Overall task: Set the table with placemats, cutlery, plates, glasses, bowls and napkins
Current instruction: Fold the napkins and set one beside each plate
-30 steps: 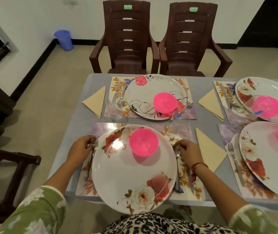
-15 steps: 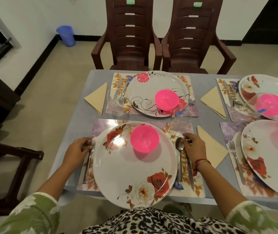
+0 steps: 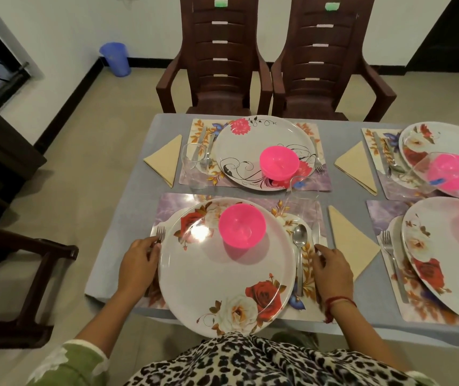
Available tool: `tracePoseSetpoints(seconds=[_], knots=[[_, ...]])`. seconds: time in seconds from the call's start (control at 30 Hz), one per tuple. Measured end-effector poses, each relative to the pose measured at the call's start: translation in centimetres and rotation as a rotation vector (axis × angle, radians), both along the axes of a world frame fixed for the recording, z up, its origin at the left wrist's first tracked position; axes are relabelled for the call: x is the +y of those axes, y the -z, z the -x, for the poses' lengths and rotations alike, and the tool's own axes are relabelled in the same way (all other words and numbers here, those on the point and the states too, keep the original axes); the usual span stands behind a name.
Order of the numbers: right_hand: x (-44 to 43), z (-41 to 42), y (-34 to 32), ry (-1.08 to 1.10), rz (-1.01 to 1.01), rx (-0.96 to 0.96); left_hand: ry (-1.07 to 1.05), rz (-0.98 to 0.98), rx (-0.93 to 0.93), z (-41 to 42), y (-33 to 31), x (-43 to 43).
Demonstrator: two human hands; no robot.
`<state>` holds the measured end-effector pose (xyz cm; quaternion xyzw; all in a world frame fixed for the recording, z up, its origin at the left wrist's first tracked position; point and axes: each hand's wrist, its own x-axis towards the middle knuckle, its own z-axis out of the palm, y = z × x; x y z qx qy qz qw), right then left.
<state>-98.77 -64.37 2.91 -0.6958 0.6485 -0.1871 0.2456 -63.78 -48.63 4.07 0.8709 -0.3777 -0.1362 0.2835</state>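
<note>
The near setting has a floral placemat point(image 3: 172, 207) under a large rose-patterned plate point(image 3: 222, 277), with a pink bowl point(image 3: 241, 225) on the plate's far half. Left of the plate lies a fork point(image 3: 161, 234). My left hand point(image 3: 138, 264) pinches its handle, and only the tines show. Right of the plate lie a spoon point(image 3: 299, 242) and a knife point(image 3: 316, 232). My right hand point(image 3: 333, 271) rests over the knife's handle with relaxed fingers. A clear glass point(image 3: 302, 200) stands beyond the spoon. A folded beige napkin point(image 3: 352, 246) lies right of the mat.
On the grey table point(image 3: 128, 218) are a far setting with a plate point(image 3: 256, 140), glass and napkin, and two more settings at the right point(image 3: 445, 260). Two brown chairs point(image 3: 217, 65) stand behind, and a dark wooden chair point(image 3: 19, 274) is at my left.
Both hands have slid back toward me along the cutlery. The right hand left the spoon and now lies on the knife. The fork's tines now show above my left hand.
</note>
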Motion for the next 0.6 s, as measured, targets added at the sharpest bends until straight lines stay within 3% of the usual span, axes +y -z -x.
tracePoseSetpoints(seconds=[0.6], knots=[[-0.54,0.31,-0.50,-0.001,-0.074,-0.030,-0.018,-0.010,0.063,-0.97,0.19,-0.15]])
